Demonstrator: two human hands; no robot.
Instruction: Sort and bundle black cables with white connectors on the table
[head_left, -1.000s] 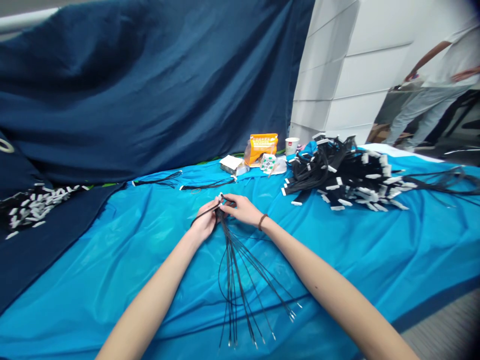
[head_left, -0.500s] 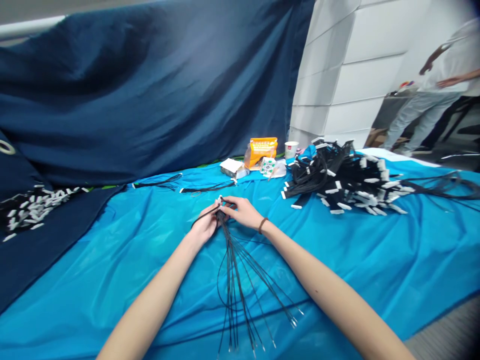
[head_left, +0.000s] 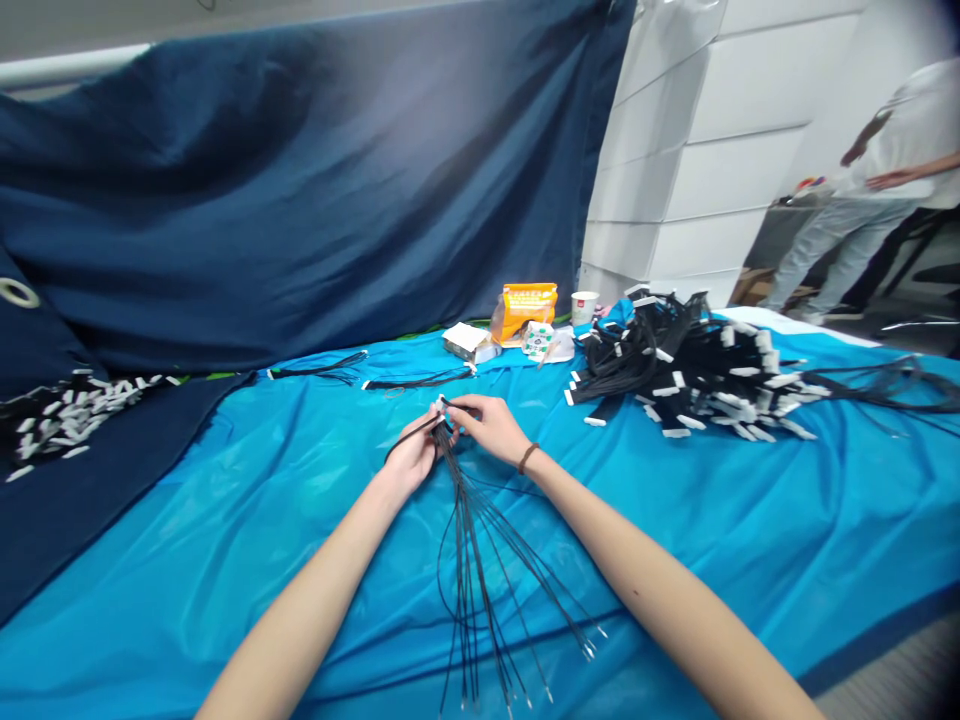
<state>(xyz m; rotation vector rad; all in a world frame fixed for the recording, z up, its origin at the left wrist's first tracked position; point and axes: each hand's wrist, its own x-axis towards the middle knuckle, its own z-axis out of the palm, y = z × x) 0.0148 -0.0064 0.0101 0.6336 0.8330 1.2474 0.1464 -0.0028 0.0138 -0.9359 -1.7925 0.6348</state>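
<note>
Between my two hands is a black wire harness [head_left: 466, 510] with a small white connector [head_left: 441, 405] at its top end. My left hand [head_left: 414, 450] is closed around the wires just below the connector. The thumb and fingers of my right hand [head_left: 486, 428] pinch at a black wire beside the connector; the exact contact is too small to make out. From my hands the loose wires fan down over the blue cloth, and small metal tips show at their lower ends. One wire loops out around the left hand.
A large heap of black harnesses with white connectors [head_left: 690, 370] lies to the right, another pile [head_left: 75, 415] at the far left. Two harnesses [head_left: 322, 368] lie behind my hands, near a small box [head_left: 471, 342], an orange bag [head_left: 529, 310] and a paper cup [head_left: 584, 307]. A person [head_left: 900, 170] stands back right.
The view has tilted slightly, so the background sits a little lower. My right fingers have shifted slightly at the connector; both hands keep their hold.
</note>
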